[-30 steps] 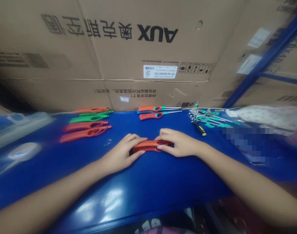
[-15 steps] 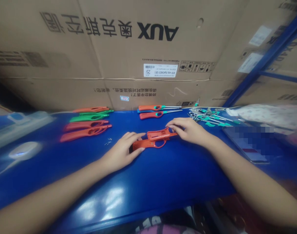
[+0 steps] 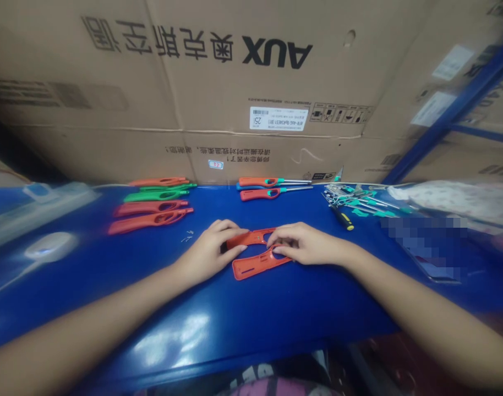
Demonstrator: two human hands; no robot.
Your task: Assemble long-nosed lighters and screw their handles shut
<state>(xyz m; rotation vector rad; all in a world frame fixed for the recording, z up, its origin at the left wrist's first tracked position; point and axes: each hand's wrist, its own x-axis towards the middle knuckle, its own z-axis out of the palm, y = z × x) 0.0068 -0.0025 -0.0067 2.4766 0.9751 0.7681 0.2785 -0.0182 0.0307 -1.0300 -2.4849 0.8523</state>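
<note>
Two orange plastic shell halves lie apart on the blue table (image 3: 251, 308) in front of me. My left hand (image 3: 212, 250) rests with bent fingers on the left end of the far half (image 3: 249, 237). The near half (image 3: 255, 265) lies open side up, and my right hand (image 3: 303, 242) pinches its right end with curled fingers.
Red, orange and green shell halves (image 3: 152, 203) lie in a row at the back left. Assembled lighters (image 3: 268, 187) lie at the back centre. A screwdriver (image 3: 342, 217) and metal and teal parts (image 3: 359, 198) sit at the right. Big cardboard boxes (image 3: 235, 88) stand behind.
The closed orange casing has been split into two halves. My right hand lifted the top half off, turned it over and laid it nearer to me.
</note>
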